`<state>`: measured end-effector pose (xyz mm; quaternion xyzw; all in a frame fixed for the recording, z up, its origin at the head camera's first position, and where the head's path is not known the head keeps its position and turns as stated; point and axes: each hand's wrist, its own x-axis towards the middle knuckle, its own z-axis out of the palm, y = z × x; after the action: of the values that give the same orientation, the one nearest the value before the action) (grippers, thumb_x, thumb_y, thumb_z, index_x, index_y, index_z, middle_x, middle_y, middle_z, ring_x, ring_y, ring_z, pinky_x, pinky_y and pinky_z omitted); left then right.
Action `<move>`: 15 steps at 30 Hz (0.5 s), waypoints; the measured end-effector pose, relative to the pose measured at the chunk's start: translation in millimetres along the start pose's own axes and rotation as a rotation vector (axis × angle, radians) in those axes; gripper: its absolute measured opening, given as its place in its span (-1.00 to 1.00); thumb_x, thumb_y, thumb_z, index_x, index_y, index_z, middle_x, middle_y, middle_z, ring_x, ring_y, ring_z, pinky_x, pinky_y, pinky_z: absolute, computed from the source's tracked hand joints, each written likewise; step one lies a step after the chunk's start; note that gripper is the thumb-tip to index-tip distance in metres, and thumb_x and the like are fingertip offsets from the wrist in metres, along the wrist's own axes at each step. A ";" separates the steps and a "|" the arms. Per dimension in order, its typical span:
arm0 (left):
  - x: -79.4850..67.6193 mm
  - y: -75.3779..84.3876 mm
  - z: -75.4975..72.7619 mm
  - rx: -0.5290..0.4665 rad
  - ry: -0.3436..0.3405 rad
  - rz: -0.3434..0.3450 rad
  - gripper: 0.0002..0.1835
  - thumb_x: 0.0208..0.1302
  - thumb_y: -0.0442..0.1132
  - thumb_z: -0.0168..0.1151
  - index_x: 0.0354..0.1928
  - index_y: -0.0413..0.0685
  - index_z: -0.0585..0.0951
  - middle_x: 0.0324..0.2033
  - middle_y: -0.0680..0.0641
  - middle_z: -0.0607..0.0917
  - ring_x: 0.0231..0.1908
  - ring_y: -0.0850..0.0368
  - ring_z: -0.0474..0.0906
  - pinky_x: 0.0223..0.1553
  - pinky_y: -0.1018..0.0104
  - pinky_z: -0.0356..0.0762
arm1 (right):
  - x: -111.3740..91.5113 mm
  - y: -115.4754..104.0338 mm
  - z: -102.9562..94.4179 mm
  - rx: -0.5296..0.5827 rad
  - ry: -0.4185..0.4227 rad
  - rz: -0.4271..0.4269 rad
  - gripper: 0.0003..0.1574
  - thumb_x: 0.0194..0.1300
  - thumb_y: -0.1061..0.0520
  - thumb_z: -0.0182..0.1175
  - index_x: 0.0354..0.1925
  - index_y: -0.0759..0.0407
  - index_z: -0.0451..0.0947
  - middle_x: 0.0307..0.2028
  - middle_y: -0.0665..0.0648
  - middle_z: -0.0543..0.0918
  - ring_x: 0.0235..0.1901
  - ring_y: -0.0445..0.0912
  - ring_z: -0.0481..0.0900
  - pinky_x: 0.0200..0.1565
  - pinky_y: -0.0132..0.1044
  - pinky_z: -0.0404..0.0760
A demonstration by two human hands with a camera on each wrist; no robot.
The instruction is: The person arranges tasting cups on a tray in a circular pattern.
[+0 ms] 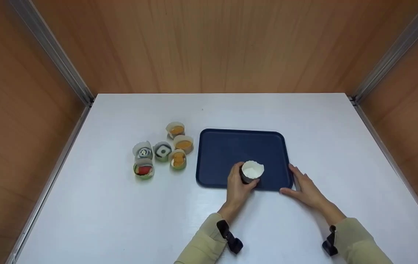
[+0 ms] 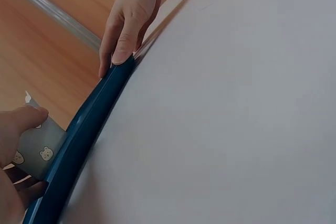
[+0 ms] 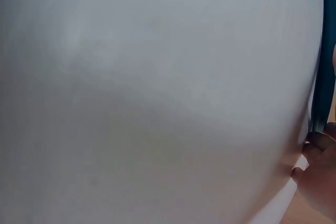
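My left hand [image 1: 237,186] holds a small paper cup [image 1: 253,169] over the front part of a dark blue tray [image 1: 223,146]. The cup looks white inside, with a ragged rim. In the left wrist view its grey outside carries printed bear faces, and the thumb lies across the side of the cup [image 2: 44,148]. My right hand [image 1: 308,192] grips the tray's front right corner, thumb at the front edge and fingers along the right side. The right wrist view catches those fingers [image 3: 314,150] bent at the rim, partly cut off by the frame.
Left of the tray stand several small cups with fillings: an orange one [image 1: 175,130] at the back, a black-and-white one [image 1: 163,151] mid-group, a red one [image 1: 144,170] at the front left. Wooden walls [image 1: 209,44] enclose the white table [image 1: 120,220] at the back and sides.
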<state>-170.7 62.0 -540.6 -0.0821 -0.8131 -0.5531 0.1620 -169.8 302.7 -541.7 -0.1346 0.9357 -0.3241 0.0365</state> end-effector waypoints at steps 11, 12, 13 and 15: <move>-2.0 2.2 11.9 -0.025 -0.037 0.034 -0.34 -0.22 -0.24 0.46 -0.02 -0.24 0.38 -0.12 -0.13 0.50 -0.04 0.04 0.42 0.00 0.21 0.36 | 0.8 0.8 2.3 -0.013 0.016 0.000 0.15 -0.03 -0.21 0.27 0.32 0.27 -0.05 0.25 0.38 0.10 0.24 0.22 0.00 0.20 0.11 -0.13; -2.3 2.3 13.0 -0.029 -0.040 0.040 -0.34 -0.21 -0.23 0.46 -0.02 -0.24 0.37 -0.12 -0.13 0.50 -0.04 0.04 0.42 -0.01 0.21 0.36 | 0.6 0.8 2.3 -0.013 0.013 0.002 0.15 -0.03 -0.21 0.26 0.32 0.27 -0.05 0.26 0.37 0.09 0.24 0.22 -0.01 0.21 0.11 -0.13; -2.5 2.1 14.3 -0.031 -0.044 0.043 -0.34 -0.20 -0.23 0.46 -0.01 -0.24 0.37 -0.12 -0.13 0.49 -0.05 0.04 0.42 -0.01 0.22 0.37 | 0.5 0.8 2.2 -0.014 0.012 0.003 0.15 -0.02 -0.22 0.26 0.32 0.27 -0.06 0.26 0.37 0.09 0.24 0.22 -0.01 0.21 0.11 -0.14; -2.9 1.8 16.3 -0.032 -0.051 0.050 -0.34 -0.19 -0.21 0.45 -0.01 -0.23 0.37 -0.12 -0.13 0.49 -0.05 0.05 0.42 -0.01 0.22 0.37 | 0.2 0.4 1.8 -0.012 0.010 0.005 0.15 -0.02 -0.22 0.25 0.32 0.27 -0.06 0.26 0.37 0.08 0.24 0.22 -0.01 0.21 0.11 -0.14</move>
<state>-170.3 77.9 -545.5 -0.1191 -0.8056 -0.5597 0.1537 -169.8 301.9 -543.4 -0.1306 0.9381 -0.3191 0.0319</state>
